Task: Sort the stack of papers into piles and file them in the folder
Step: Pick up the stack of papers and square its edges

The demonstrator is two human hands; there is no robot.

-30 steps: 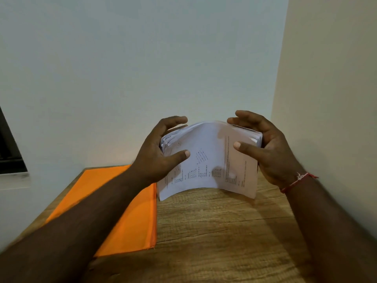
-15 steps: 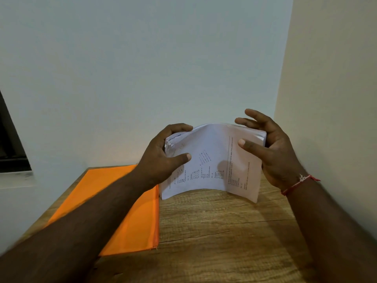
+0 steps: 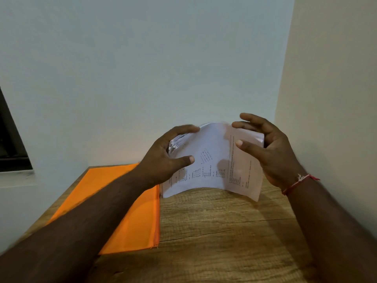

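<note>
Head view, single entry.

- Papers (image 3: 212, 160): one stack, held on edge over the far half of the desk (image 3: 224, 231), printed face toward me, and bowed so the middle bulges my way. I cannot tell whether the lower edge rests on the desk or hangs just above it.
- Left grip (image 3: 165, 158): clamped on the stack's 9 o'clock edge, with the fingers curled over the top corner and the thumb pressed flat on the front sheet. The sheet ends fan out slightly inside the curl.
- Right grip (image 3: 271, 152): holds the 3 o'clock edge, thumb on the front sheet and fingers arched over the top. The index finger is lifted clear of the paper.
- Folder (image 3: 130, 211): orange, closed, flat on the desk at 8 o'clock from the stack. Its near-side edge lies just beside the stack's lower left corner.

Judgement: this is the opening step, squaring or loosening the stack. No piles are laid out and nothing is filed yet.

Next move: lower the stack flat at 6 o'clock, where the desk is bare. The right thumb then peels off the top sheet while the left grip pins the rest. Risk: the bowed sheets may spring and scatter if either hold slackens.
</note>
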